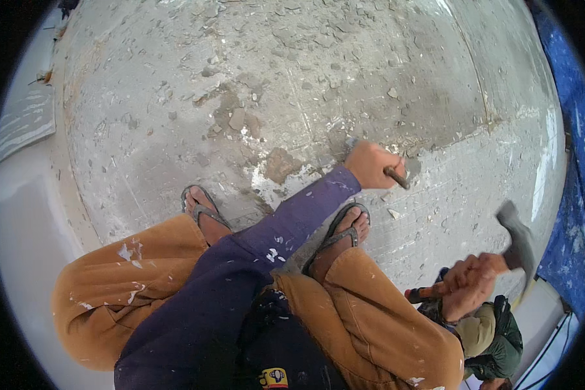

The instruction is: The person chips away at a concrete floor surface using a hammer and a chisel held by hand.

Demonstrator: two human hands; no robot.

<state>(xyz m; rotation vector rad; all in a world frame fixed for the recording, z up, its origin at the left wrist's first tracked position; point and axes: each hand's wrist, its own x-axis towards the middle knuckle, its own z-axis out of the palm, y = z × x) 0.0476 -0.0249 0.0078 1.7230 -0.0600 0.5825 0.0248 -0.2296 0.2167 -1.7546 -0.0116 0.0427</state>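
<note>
My left hand point(374, 165) is wrapped around a metal chisel point(397, 178). The chisel's back end juts out toward the lower right, and a bit of greyish metal shows beyond the far side of the fist, close to the floor. At the right, my right hand point(470, 282) grips a claw hammer point(516, 239) by its handle, raised apart from the chisel. The handle's end with red and black on it sticks out below the fist. Beneath the left hand lies a rough concrete floor point(434, 195) with chipped patches.
Loose chips and rubble point(317, 39) cover the far floor. My sandalled feet point(343, 234) stand just below the chipped area. A paint-spattered blue tarp point(568, 195) hangs along the right side. Another person point(504, 341) is at the lower right. A white wall point(29, 214) borders the left.
</note>
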